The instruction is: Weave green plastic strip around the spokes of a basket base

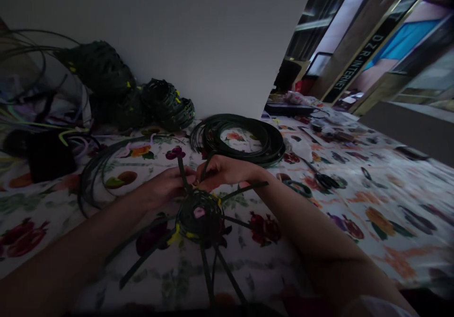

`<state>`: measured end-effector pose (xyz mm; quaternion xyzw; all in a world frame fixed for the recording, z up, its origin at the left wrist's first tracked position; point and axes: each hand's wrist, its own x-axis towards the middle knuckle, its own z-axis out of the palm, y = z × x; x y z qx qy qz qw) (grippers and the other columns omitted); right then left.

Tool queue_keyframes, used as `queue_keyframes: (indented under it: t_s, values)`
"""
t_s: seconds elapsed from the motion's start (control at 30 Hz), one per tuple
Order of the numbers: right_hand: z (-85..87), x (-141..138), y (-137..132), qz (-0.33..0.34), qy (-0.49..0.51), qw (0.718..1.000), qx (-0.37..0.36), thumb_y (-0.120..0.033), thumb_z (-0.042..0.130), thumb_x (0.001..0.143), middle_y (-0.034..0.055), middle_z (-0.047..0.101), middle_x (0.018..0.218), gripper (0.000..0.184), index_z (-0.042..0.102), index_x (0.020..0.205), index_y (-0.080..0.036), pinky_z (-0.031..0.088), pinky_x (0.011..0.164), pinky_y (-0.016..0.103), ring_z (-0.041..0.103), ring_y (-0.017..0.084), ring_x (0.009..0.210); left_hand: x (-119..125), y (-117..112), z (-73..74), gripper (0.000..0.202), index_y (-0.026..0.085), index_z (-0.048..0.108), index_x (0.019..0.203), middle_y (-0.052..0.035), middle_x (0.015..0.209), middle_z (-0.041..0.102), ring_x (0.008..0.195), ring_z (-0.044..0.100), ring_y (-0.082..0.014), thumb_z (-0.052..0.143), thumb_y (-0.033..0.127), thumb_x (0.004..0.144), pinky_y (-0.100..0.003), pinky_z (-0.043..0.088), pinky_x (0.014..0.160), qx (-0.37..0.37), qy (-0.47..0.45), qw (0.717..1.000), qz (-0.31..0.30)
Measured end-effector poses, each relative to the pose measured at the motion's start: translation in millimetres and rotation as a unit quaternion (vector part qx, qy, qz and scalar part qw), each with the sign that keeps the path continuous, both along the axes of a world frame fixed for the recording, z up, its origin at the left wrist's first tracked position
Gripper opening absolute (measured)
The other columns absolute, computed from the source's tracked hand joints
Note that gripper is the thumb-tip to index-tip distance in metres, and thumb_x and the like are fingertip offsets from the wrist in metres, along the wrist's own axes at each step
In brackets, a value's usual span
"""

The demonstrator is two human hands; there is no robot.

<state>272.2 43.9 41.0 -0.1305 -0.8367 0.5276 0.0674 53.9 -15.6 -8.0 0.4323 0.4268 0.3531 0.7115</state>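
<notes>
Mid-frame, a woven basket base (198, 218) sits just nearer the camera than both hands; the right hand (227, 173) pinches a dark strip (205, 167) at its far rim, the left hand (166, 184) curled beside a spoke (182, 170).

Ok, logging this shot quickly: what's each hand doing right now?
Left hand: closed, holding a dark spoke.
Right hand: closed, holding a dark strip.
</notes>
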Motion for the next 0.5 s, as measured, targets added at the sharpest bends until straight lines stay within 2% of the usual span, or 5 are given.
queue_keyframes:
  t_s: [0.07,0.13,0.27,0.37,0.5]
  values:
    - [2.9,1,0,-0.002,0.000,1.000,0.020,-0.044,0.063,0.088,0.0034,0.059,0.076,0.036,0.067,0.078,-0.009,0.037,0.058,0.021,0.046,0.009,0.063,-5,2,5.5,0.028,0.017,0.066,0.091,-0.0021,0.089,0.066,0.078,0.061,-0.0144,0.076,0.039,0.079,-0.026,0.046,0.071,0.033,0.012,0.999,0.028]
    - [5.4,2,0,-0.006,0.001,0.999,0.031,-0.043,0.063,0.088,0.0041,0.058,0.077,0.037,0.066,0.074,-0.009,0.038,0.058,0.022,0.046,0.009,0.064,-10,2,9.6,0.031,0.016,0.067,0.088,-0.0026,0.086,0.067,0.079,0.062,-0.0158,0.073,0.045,0.079,-0.027,0.048,0.073,0.057,0.036,0.998,0.011]
    - [6.2,3,0,-0.014,0.010,0.998,0.055,-0.044,0.062,0.089,0.0020,0.056,0.072,0.037,0.064,0.074,-0.010,0.037,0.057,0.021,0.045,0.009,0.062,-14,0,12.1,0.036,0.016,0.071,0.091,-0.0060,0.088,0.073,0.081,0.065,-0.0202,0.071,0.050,0.079,-0.030,0.050,0.072,0.022,0.045,0.997,-0.060]
    - [2.7,3,2,-0.013,0.009,0.998,0.068,-0.045,0.061,0.090,-0.0001,0.054,0.067,0.037,0.062,0.073,-0.011,0.036,0.055,0.021,0.044,0.008,0.059,-13,-3,13.5,0.042,0.016,0.073,0.091,-0.0082,0.090,0.075,0.084,0.067,-0.0232,0.067,0.056,0.079,-0.032,0.051,0.072,-0.005,0.032,0.998,-0.049]
    - [-2.3,1,4,-0.040,0.006,0.996,0.076,-0.040,0.064,0.087,-0.0006,0.057,0.065,0.031,0.062,0.075,-0.012,0.037,0.056,0.021,0.049,0.009,0.061,-13,-6,15.2,0.053,0.018,0.073,0.097,-0.0088,0.096,0.075,0.091,0.067,-0.0272,0.072,0.064,0.070,-0.034,0.052,0.074,0.034,0.039,0.997,-0.053]
